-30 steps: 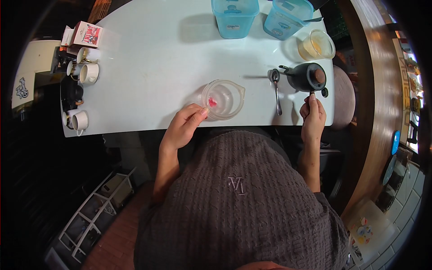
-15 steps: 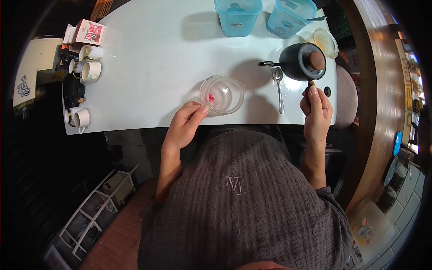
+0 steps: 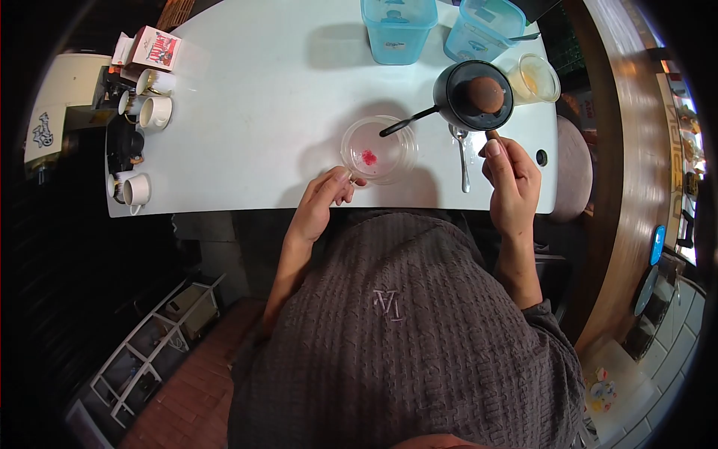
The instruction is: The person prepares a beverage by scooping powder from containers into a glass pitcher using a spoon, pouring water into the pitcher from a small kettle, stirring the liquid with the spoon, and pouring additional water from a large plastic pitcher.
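Note:
My left hand [image 3: 320, 202] pinches the near left side of a clear glass jug [image 3: 393, 166] close to the table's front edge. Inside the jug, at the bottom, is a small patch of red bits [image 3: 369, 157]. The fingers of my right hand [image 3: 514, 187] are wrapped round the side handle of a small black kettle [image 3: 447, 93], which has a brown round lid knob [image 3: 486, 95]. Its long thin spout [image 3: 411, 123] points left, with the tip over the jug's opening. No stream of liquid can be made out.
A spoon [image 3: 464, 165] lies below the kettle. Behind stand two blue plastic tubs [image 3: 396, 51] and a glass bowl [image 3: 552, 82] with pale contents. Several cups [image 3: 155, 112] and a red-and-white box [image 3: 158, 49] line the left edge. A small black cap [image 3: 541, 157] sits at right.
My right hand has brought the kettle left, so its spout now reaches over the jug. The jug has shifted slightly right, and more of the red patch shows.

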`<state>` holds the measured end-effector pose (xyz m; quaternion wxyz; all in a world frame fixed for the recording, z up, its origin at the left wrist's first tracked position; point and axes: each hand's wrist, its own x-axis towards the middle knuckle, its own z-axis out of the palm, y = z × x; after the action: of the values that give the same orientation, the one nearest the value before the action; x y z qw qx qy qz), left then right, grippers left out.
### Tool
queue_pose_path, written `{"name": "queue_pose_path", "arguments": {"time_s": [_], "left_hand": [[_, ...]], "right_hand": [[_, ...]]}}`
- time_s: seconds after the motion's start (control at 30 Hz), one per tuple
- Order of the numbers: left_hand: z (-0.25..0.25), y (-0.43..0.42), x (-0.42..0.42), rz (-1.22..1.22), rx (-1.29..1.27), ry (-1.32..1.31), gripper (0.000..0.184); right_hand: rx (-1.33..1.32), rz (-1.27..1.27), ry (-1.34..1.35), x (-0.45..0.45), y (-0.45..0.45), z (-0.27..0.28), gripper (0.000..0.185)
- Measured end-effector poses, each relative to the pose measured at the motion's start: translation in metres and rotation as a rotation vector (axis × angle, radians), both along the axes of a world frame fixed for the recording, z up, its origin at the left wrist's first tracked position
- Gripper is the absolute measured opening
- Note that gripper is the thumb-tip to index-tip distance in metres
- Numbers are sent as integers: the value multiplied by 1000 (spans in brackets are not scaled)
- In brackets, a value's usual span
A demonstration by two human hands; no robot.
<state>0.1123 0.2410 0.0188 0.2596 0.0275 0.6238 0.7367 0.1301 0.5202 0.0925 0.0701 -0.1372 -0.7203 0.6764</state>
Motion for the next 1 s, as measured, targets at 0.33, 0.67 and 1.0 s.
{"name": "queue_pose_path", "arguments": {"time_s": [0.33,0.67,1.0], "left_hand": [[9,2,-5,-59,-102,38,39],[10,6,-6,-71,-108,51,39],[-10,13,-5,-28,27,1,36]], "right_hand": [[205,22,34,-2,2,3,29],[249,-7,62,-5,3,3,28],[268,-2,59,-3,5,4,29]]}}
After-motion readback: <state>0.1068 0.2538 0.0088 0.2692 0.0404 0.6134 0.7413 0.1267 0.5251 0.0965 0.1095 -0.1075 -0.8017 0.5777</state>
